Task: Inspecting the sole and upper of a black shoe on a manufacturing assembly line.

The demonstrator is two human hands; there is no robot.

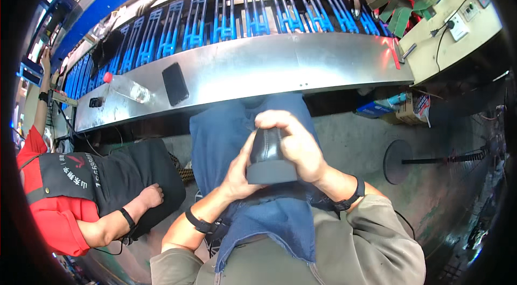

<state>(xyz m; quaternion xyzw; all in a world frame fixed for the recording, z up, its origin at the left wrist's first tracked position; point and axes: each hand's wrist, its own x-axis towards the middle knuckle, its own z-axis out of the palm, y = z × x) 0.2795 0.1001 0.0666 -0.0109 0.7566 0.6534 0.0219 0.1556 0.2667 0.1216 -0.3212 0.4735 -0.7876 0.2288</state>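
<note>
Slippage as the likeliest trouble from here, judging by the smooth, shiny surface of the black shoe [267,148]. Possible cause: any easing of the fingers on one side, with a drop onto the blue cloth [214,131] over the lap, directly below the grip, or past it to the floor [344,131]. Scuffing also conceivable, from too hard a press of nails into the leather-like upper. Some chance of a knock too, from a careless forward swing into the metal bench [242,64], just beyond the grip, with phone [175,84] and clear bottle [129,89] resting on it, beyond and to the left.

Held above the lap in both hands, thick dark sole [272,173] turned toward the body. Closed on the shoe from both flanks (hidden fingertips impossible to judge). Left hand [237,174]: in from the lower left, wrist low, fingers laid along the near left side. Right hand [306,153]: arched higher, fingers curled across the far end, palm side against the right flank. Elbows bent, forearms converging, with a dark band around each wrist. Well apart, left of the grip: a neighbour's hand [152,195], resting on dark clothing.
</note>
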